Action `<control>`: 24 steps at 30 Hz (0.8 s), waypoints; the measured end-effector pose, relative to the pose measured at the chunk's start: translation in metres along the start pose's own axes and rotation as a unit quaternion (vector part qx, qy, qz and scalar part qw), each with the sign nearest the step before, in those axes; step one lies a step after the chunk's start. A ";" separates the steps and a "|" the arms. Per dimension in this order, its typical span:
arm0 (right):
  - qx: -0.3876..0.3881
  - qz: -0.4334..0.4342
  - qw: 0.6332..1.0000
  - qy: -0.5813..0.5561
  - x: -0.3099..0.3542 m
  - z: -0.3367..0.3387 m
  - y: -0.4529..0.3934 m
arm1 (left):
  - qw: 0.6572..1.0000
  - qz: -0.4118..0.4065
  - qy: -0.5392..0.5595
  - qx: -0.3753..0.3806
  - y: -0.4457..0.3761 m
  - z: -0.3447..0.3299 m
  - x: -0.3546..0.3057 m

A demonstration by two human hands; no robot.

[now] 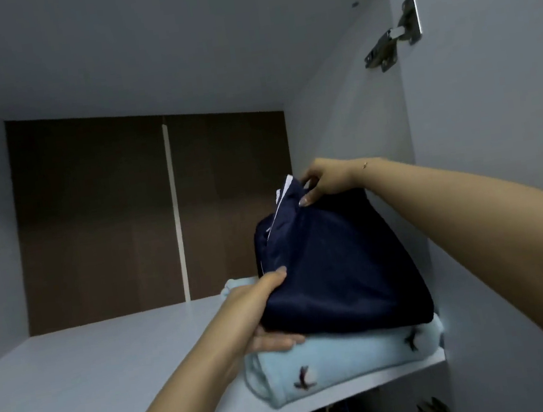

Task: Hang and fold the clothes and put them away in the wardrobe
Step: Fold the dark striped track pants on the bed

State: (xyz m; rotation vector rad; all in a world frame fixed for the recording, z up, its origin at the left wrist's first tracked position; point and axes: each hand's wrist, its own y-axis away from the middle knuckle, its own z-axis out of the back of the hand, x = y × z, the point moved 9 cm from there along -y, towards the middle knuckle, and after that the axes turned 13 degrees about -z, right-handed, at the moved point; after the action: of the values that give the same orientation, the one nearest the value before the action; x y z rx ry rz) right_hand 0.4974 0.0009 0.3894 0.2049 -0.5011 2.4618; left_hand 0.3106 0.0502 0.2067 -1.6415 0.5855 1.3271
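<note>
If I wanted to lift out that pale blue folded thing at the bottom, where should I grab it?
Judging by its pose, take the light blue folded garment by its rounded front fold, coming in from the open shelf front. The navy garment sits on it, held by the left hand and right hand, so lift that off first.

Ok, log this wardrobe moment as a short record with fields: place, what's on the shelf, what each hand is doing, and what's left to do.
place: wardrobe shelf, door open
on shelf: folded light blue garment, at right side
being placed: folded navy garment, on top of the light blue one
left hand: grips the navy garment's left edge
right hand: pinches its top far edge
left to do: let go
</note>
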 end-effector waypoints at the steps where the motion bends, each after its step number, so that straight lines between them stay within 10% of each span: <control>1: 0.011 0.003 1.000 0.002 -0.003 -0.014 -0.013 | 1.000 0.012 -0.003 0.005 -0.003 -0.001 0.006; 15: 0.054 0.008 0.984 -0.169 -0.015 -0.081 -0.055 | 0.999 0.013 0.007 0.050 -0.012 -0.016 0.005; 20: 0.154 -0.133 0.975 -0.090 -0.056 -0.092 -0.026 | 0.982 -0.009 -0.189 0.017 -0.023 0.011 -0.006; 24: 0.165 -0.283 0.943 -0.061 -0.092 -0.074 0.008 | 0.989 0.039 -0.143 0.022 -0.057 0.016 -0.011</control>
State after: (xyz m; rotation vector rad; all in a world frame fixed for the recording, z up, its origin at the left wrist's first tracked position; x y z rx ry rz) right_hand 0.5641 -0.0255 0.2952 0.5577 -0.0530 1.9527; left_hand 0.3460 0.0886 0.2372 -1.3729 0.5059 1.5621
